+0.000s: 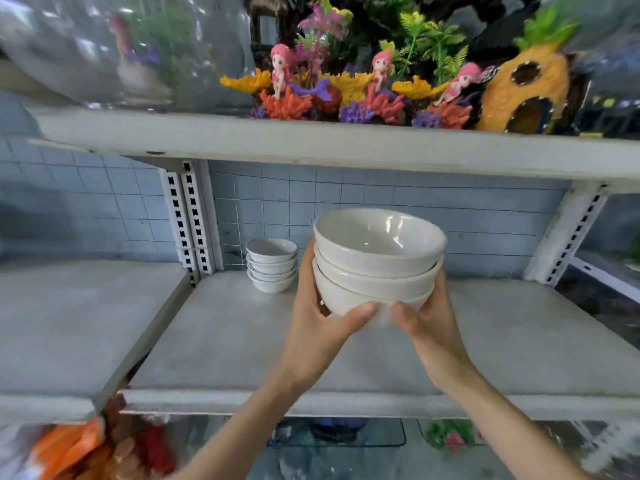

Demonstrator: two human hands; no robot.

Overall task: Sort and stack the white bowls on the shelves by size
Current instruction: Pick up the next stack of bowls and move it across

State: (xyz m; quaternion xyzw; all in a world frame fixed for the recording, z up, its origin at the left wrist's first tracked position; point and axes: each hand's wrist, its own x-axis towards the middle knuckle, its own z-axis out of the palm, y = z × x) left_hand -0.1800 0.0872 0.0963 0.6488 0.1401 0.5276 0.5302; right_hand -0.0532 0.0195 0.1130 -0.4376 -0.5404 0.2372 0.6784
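Two hands, the left hand point(318, 323) and the right hand point(429, 323), hold one stack of large white bowls point(377, 268), of which three can be counted for certain. One stack of small white bowls point(272, 268) numbers four. On the upper shelf point(311, 147), three pink-haired mermaid figurines point(280, 71) and one pineapple house point(526, 91) are plainly visible.
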